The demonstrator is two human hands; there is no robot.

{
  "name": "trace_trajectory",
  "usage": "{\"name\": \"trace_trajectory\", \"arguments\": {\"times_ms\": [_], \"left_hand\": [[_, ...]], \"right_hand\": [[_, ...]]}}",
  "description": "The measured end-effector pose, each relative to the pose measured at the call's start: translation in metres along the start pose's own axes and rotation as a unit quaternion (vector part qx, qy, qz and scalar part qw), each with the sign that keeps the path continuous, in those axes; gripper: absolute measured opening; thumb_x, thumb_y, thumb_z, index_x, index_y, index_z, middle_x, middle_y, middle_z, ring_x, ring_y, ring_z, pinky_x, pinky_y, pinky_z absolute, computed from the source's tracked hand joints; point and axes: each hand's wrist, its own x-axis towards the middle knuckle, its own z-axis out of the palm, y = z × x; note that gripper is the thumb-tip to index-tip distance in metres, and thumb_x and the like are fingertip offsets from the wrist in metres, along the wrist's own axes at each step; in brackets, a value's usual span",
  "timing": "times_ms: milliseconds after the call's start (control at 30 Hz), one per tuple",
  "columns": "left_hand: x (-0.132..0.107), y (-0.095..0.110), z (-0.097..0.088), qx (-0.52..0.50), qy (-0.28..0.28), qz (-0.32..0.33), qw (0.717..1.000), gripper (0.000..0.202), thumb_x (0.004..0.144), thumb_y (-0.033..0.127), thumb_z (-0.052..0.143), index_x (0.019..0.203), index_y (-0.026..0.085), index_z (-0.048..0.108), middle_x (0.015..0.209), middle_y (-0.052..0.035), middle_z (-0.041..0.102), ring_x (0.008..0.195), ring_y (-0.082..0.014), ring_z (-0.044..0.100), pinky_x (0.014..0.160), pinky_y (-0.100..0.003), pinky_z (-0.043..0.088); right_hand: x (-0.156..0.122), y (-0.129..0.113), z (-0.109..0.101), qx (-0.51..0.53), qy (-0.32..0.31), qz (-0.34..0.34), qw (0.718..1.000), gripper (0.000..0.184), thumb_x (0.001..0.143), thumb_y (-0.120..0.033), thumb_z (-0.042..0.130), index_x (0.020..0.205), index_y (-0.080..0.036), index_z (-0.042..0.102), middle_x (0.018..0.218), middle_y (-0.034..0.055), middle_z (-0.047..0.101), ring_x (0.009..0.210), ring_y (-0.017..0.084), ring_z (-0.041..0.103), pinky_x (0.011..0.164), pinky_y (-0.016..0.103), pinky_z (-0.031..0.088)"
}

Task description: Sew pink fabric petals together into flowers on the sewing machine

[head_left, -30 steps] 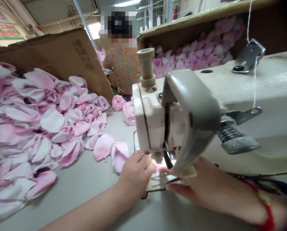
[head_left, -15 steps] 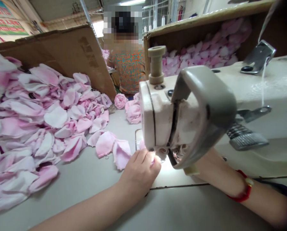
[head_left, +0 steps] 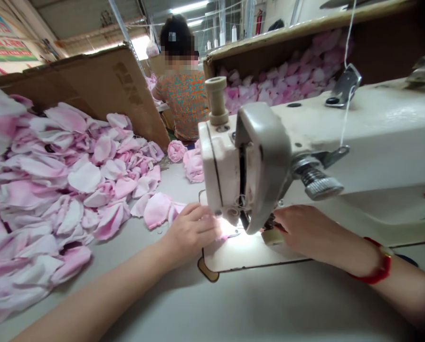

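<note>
Pink fabric petal [head_left: 222, 236], only a small edge in view, lying on the brightly lit metal plate [head_left: 233, 249] of the sewing machine [head_left: 265, 156], directly at the needle end, the rest hidden behind the left grip and the machine head.

Left grip [head_left: 191, 230]: narrow, fingers curved down onto the petal; pinch or plain pressure impossible to tell. Right grip [head_left: 305, 230]: narrow, fingertips just beside a small cream-coloured block [head_left: 272, 236] at the needle end; any hold on it impossible to tell. Red bead bracelet [head_left: 378, 263] on the right wrist.

Surroundings: large heap of loose pink-and-white petals [head_left: 44, 190] on the desk [head_left: 269, 304] at far left; a few single petals [head_left: 157, 210] just beside the left grip. Rolled fabric rose [head_left: 176, 151] and pink bundle [head_left: 194, 166] farther along the desk, near the machine. Cardboard box wall [head_left: 91, 90] behind the heap. Open cardboard box [head_left: 279, 71] packed with petals behind the machine. Upright spool pin [head_left: 216, 99] on top of the machine; silver knob [head_left: 319, 183] on its front; white thread [head_left: 345, 114] running down through a metal guide [head_left: 344, 85]. Beyond the desk, a co-worker [head_left: 184, 99], back turned, in an orange-and-green patterned top.
</note>
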Motion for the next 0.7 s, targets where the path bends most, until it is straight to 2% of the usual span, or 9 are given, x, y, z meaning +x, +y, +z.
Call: {"name": "trace_trajectory", "arguments": {"times_ms": [67,133,300,367,567,700], "left_hand": [[0.003,0.009,0.004,0.003,0.002,-0.008,1.0,0.022,0.087,0.014,0.038,0.08,0.019,0.059,0.071,0.002,0.06,0.078,-0.0125,0.053,0.088,-0.034,0.036],[0.004,0.019,0.008,-0.007,0.008,-0.031,0.999,0.022,0.087,0.015,0.039,0.08,0.019,0.059,0.071,0.0017,0.06,0.078,-0.0119,0.053,0.089,-0.034,0.036],[0.002,0.026,0.017,-0.035,0.009,-0.161,0.986,0.021,0.085,0.023,0.043,0.079,0.019,0.063,0.078,-0.0026,0.06,0.073,-0.0143,0.053,0.065,-0.028,0.043],[0.001,0.025,0.019,-0.047,0.001,-0.197,0.979,0.019,0.083,0.025,0.046,0.078,0.02,0.064,0.08,-0.0028,0.06,0.073,-0.0157,0.054,0.063,-0.028,0.043],[0.001,0.027,0.021,-0.066,0.016,-0.15,0.986,0.019,0.083,0.017,0.043,0.084,0.02,0.062,0.081,0.0,0.062,0.074,-0.0144,0.054,0.07,-0.03,0.042],[0.003,0.028,0.017,-0.062,-0.006,-0.159,0.985,0.02,0.084,0.018,0.042,0.083,0.021,0.062,0.08,0.0005,0.062,0.073,-0.0134,0.054,0.071,-0.029,0.042]], "right_hand": [[-0.001,0.0,-0.001,0.009,-0.006,0.005,1.0,0.025,0.081,-0.032,0.038,0.068,-0.021,0.057,0.059,0.0031,0.058,0.057,0.019,0.055,0.048,0.027,0.025],[-0.001,-0.003,0.0,0.02,-0.003,0.012,1.0,0.026,0.081,-0.033,0.039,0.067,-0.021,0.057,0.059,0.0031,0.059,0.058,0.02,0.056,0.048,0.027,0.027],[-0.002,-0.011,0.005,0.032,-0.004,0.005,0.999,0.024,0.081,-0.034,0.042,0.071,-0.021,0.06,0.063,0.0032,0.061,0.059,0.02,0.057,0.05,0.028,0.03],[-0.003,-0.013,0.007,0.04,-0.007,0.001,0.999,0.023,0.081,-0.033,0.042,0.074,-0.023,0.062,0.064,0.0022,0.062,0.06,0.019,0.057,0.051,0.028,0.032],[-0.002,-0.011,0.005,0.049,-0.013,0.008,0.999,0.021,0.079,-0.032,0.044,0.069,-0.024,0.061,0.062,0.0008,0.062,0.058,0.019,0.058,0.05,0.027,0.032],[-0.001,-0.007,0.003,0.05,-0.009,0.0,0.999,0.023,0.078,-0.032,0.045,0.063,-0.022,0.058,0.056,0.0004,0.06,0.054,0.017,0.056,0.047,0.026,0.028]]}}
